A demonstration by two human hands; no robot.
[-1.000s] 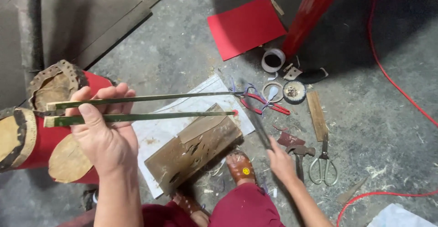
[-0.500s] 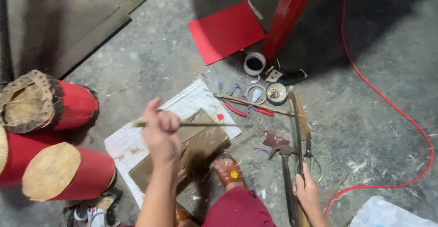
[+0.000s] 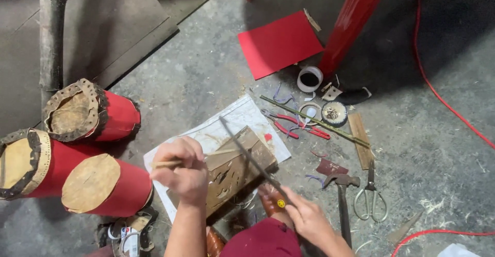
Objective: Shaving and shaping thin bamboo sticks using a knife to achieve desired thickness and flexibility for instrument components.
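Note:
My left hand (image 3: 181,172) grips a thin bamboo strip (image 3: 219,154) that lies level over a worn wooden block (image 3: 234,169). My right hand (image 3: 309,218) holds the handle of a long dark knife (image 3: 247,154), whose blade slants up and left across the strip and the block. The block rests on a white sheet (image 3: 242,115) on the concrete floor. My knee in red cloth and a foot show at the bottom edge.
Three red drums (image 3: 111,185) lie at the left. Right of the block lie another bamboo strip (image 3: 314,122), red pliers (image 3: 294,125), tape rolls (image 3: 309,79), a hammer (image 3: 341,195), scissors (image 3: 370,197) and a wood slat (image 3: 361,141). Red card (image 3: 278,43), red post (image 3: 356,19), red cable (image 3: 443,102).
My left hand went from two long strips held up to a single one lowered over the block. My right hand has picked up the knife and laid its blade across the strip.

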